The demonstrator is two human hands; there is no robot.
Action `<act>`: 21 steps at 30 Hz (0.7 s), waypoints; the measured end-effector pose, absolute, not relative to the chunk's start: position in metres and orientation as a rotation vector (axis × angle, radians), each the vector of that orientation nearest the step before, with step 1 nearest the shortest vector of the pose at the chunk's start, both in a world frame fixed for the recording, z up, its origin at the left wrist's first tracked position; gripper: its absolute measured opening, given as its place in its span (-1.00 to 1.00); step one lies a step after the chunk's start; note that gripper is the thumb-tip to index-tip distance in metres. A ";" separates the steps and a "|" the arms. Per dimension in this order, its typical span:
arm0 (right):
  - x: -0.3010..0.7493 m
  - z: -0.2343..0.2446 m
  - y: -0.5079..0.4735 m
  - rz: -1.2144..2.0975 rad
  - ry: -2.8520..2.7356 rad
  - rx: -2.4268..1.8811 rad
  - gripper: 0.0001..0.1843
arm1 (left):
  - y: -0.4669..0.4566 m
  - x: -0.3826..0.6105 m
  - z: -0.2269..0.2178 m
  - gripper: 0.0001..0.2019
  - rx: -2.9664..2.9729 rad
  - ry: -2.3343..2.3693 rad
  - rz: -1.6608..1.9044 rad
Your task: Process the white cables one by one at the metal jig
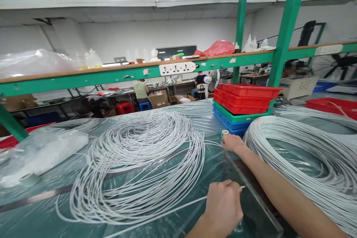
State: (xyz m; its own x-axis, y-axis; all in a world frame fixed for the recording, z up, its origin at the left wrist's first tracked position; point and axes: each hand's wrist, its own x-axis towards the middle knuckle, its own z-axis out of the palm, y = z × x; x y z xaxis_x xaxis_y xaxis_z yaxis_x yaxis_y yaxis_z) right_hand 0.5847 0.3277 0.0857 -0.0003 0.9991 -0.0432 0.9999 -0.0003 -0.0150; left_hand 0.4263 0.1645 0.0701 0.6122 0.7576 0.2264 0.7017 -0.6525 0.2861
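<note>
My left hand (224, 206) is closed around a white cable (181, 205) near the bottom middle. A short cable end sticks out past its fingers on the right. Farther forward, my right hand (233, 143) has its fingers curled in beside a small pale green roll (225, 132). Thin white strands run from the coil to these fingers; what they grip is hidden. A big loose coil of white cable (139, 145) lies spread to the left of both hands. Below my right forearm stands a metal plate (252, 195) on edge.
Stacked red, green and blue trays (245, 100) stand behind my right hand. Another thick cable coil (301, 152) lies on the right. Plastic bags (44, 152) lie at left. A green shelf frame (119, 76) with a power strip (177, 68) crosses ahead; people sit beyond.
</note>
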 end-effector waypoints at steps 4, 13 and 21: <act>0.583 0.096 0.325 -0.074 2.201 2.220 -0.62 | 0.168 0.426 0.073 -0.73 2.657 1.229 0.525; 0.585 0.101 0.326 -0.081 2.214 2.232 -0.59 | 0.176 0.426 0.068 -0.68 2.637 1.239 0.558; 0.587 0.102 0.326 -0.088 2.167 2.202 -0.57 | 0.174 0.431 0.073 -0.68 2.664 1.227 0.566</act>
State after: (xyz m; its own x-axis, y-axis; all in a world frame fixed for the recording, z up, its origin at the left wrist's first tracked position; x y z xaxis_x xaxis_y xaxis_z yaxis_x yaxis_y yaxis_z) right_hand 0.5869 0.3255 0.1020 0.0159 0.9969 -0.0764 0.9999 -0.0162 -0.0037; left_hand 0.4311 0.1739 0.0730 0.5931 0.7577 0.2724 0.6993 -0.6524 0.2922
